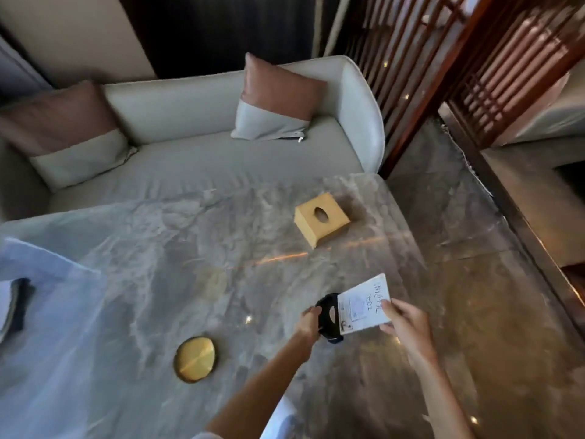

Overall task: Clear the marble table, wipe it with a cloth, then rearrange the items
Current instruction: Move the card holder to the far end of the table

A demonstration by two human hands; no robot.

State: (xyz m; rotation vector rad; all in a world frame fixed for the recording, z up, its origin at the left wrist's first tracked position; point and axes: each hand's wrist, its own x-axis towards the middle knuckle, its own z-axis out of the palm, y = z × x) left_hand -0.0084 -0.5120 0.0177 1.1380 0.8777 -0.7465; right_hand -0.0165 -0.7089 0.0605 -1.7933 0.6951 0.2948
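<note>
In the lower right of the frame, the left hand (311,321) grips a black curved stand (327,315) and the right hand (403,321) pinches its white handwritten card (364,304), long axis toward upper right. The round gold dish (194,359) lies lower left on the grey marble table (158,248); the yellow square tissue box (321,218) sits farther up.

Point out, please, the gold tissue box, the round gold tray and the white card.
gold tissue box (322,218): head view, top face beside the oval slot.
round gold tray (194,359): head view, centre of the dish.
white card (364,305): head view, middle of its printed face.
</note>
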